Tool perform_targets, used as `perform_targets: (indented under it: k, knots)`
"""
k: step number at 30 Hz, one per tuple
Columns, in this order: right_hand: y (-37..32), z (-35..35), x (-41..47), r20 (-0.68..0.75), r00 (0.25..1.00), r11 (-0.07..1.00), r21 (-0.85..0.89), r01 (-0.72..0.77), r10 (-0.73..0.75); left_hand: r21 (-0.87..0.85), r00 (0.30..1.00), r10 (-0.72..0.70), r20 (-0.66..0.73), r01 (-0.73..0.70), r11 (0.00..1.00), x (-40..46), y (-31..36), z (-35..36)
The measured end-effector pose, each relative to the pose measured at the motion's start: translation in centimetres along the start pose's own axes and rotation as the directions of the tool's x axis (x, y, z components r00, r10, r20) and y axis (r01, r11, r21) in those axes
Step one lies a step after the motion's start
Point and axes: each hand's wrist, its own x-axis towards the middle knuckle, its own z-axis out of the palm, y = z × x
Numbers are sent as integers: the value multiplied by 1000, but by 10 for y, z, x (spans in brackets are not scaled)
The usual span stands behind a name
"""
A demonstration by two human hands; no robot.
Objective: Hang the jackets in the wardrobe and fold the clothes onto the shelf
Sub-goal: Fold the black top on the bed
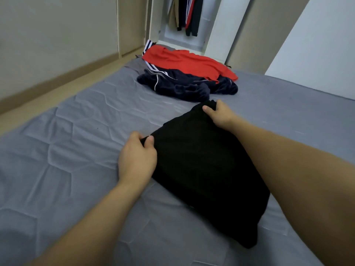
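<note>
Two corners of the black garment [201,169] are what I'm pinching — my left hand [136,156] at the near-left corner, my right hand [219,114] at the far one, mid-frame on the grey quilted bed [67,150]. Being limp, soft cloth, it is probably liable to slump and lose its fold if I lift unevenly. Further up, a red top [184,62] is lying on a navy jacket [182,85] — crumpled, below the open wardrobe [184,41].

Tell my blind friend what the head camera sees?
Both hands, left and right, grip a folded black cloth garment on a grey quilted bed. Behind lie crumpled red and navy clothes before an open white wardrobe.
</note>
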Motion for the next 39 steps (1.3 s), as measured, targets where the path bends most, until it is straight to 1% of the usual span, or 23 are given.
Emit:
perform_targets:
  k: [1,3,5,7,9,11,13,15,16,19,21,23,24,26,27,28,29,30,32,34,35,37,39]
  knots:
    - [-2,7,1,16,1000,999,41,-1,0,-12,998,-53,14,53,998,5,-2,-2]
    - [-2,24,4,51,998,997,74,-26,22,90,992,-88,86,80,993,16,-3,-5]
    - [2,39,9,33,997,997,39,-65,63,295,984,-19,179,-36,955,27,4,-7]
    - [6,49,15,-11,996,996,-11,-87,87,442,963,25,270,-147,885,41,22,1]
    - [10,52,24,14,995,995,15,-103,102,555,929,-52,367,-174,814,55,43,18]
    - [16,50,32,71,987,980,128,-151,143,672,921,-77,382,-219,707,59,50,36]
    - [20,47,39,114,978,959,206,-196,175,726,943,35,331,-278,630,55,37,47]
    - [22,46,44,132,974,957,204,-206,181,711,934,193,301,-354,608,50,16,48]
    - [23,47,46,127,976,962,190,-199,177,694,925,235,299,-380,611,52,8,48]
    - [27,49,48,100,982,970,172,-173,157,643,940,258,222,-340,686,59,-1,49]
    - [27,48,45,89,985,973,168,-159,146,631,939,319,127,-324,704,58,-8,52]
    - [25,46,40,105,981,962,205,-179,161,609,929,361,77,-331,721,57,-16,55]
    - [22,44,37,146,974,947,245,-207,175,586,928,365,72,-336,737,58,-17,55]
    - [14,30,26,307,932,907,308,-289,193,543,936,343,82,-330,772,61,-16,54]
    - [10,19,20,388,900,894,304,-329,199,535,940,329,93,-326,780,61,-15,53]
    - [7,8,14,424,881,896,274,-348,212,533,941,320,107,-326,781,61,-14,51]
    - [4,-2,8,405,886,914,227,-337,226,534,941,315,126,-332,778,61,-15,49]
    - [1,-12,0,346,913,946,156,-283,216,535,939,309,151,-341,773,61,-14,46]
    - [-9,-33,-21,192,972,991,-30,-130,133,545,930,285,233,-367,754,61,-8,42]
    - [-21,-54,-42,119,988,990,-117,-84,98,553,897,244,369,-423,718,64,7,36]
    - [-25,-67,-52,140,981,988,-92,-123,135,546,871,211,443,-449,708,67,17,31]
    - [-27,-97,-73,273,908,944,0,-329,317,516,809,189,556,-515,684,78,44,21]
    - [-17,-116,-93,328,840,880,46,-472,433,501,767,279,577,-603,621,89,72,15]
